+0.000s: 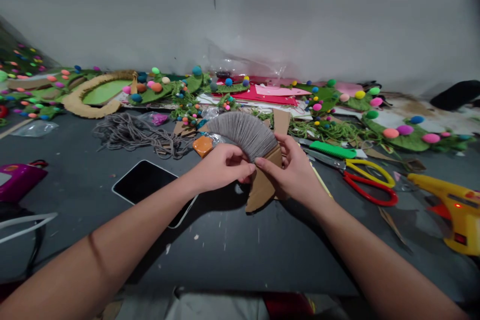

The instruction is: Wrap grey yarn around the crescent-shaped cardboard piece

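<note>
Between my hands is a cardboard crescent [262, 191], held above the dark table. Grey yarn [240, 130] is wound tightly round its upper, curved part, while the lower tip is bare brown cardboard. My right hand [294, 167] grips the crescent where the winding ends, thumb on the front face and fingers behind. At the inner edge, my left hand [221, 166] has its thumb and fingers closed against the crescent; its fingertips are partly hidden. A loose heap of grey yarn [129, 132] lies to the left, behind a phone [144, 182] with a dark screen.
Red-and-yellow-handled scissors [369, 187] and a green-handled cutter [333, 150] lie right. Beyond them stands a yellow glue gun [450, 210] with a lit red light. A purple device [20, 180] sits left. Green decorations with pompoms [405, 130] and a tan crescent [73, 102] line the wall.
</note>
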Demonstrator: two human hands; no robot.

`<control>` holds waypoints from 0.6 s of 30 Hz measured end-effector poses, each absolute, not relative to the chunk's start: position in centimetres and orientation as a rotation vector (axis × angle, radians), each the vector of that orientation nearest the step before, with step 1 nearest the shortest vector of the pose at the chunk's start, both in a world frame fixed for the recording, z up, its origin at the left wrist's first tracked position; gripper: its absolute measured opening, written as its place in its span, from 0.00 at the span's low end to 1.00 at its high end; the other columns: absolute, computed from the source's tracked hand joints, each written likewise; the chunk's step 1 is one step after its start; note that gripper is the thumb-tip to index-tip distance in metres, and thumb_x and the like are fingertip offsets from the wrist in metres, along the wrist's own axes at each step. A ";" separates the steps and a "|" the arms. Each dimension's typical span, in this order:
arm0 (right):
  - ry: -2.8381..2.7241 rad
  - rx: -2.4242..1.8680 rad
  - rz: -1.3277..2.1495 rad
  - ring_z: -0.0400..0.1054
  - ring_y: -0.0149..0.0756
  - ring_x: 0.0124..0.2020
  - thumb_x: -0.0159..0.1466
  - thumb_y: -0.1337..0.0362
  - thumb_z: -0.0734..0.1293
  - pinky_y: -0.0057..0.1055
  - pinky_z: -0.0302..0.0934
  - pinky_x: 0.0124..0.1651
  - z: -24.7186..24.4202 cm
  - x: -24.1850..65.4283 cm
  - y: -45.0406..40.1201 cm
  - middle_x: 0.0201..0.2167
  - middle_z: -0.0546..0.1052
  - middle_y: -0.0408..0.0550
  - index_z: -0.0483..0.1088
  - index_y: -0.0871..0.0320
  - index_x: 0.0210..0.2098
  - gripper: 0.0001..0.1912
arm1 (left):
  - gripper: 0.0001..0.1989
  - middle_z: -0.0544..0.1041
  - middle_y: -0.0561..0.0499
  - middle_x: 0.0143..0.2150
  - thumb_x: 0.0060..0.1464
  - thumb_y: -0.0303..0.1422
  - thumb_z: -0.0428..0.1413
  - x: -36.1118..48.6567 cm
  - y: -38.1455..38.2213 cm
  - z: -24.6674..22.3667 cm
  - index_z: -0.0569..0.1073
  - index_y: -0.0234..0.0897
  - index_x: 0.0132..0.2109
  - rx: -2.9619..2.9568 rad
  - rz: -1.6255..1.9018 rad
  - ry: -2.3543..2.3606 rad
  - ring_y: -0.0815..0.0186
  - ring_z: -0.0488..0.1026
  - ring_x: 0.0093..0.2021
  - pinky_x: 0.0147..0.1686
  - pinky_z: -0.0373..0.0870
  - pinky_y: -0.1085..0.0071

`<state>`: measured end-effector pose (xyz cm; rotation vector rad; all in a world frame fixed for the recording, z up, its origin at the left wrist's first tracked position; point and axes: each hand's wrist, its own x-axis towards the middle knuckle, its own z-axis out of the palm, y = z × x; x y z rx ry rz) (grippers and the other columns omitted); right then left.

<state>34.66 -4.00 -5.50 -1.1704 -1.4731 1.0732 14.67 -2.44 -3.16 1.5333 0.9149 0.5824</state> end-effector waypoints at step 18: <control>-1.249 -1.040 1.410 0.77 0.37 0.42 0.62 0.51 0.72 0.38 0.72 0.48 -4.6 35.3 -4.0 0.46 0.81 0.49 0.66 0.53 0.53 0.24 | 0.14 0.80 0.48 0.28 0.58 0.39 0.61 14.4 -1.7 -3.5 0.75 0.31 0.34 1.432 0.620 0.894 0.70 0.77 0.26 0.29 0.75 0.76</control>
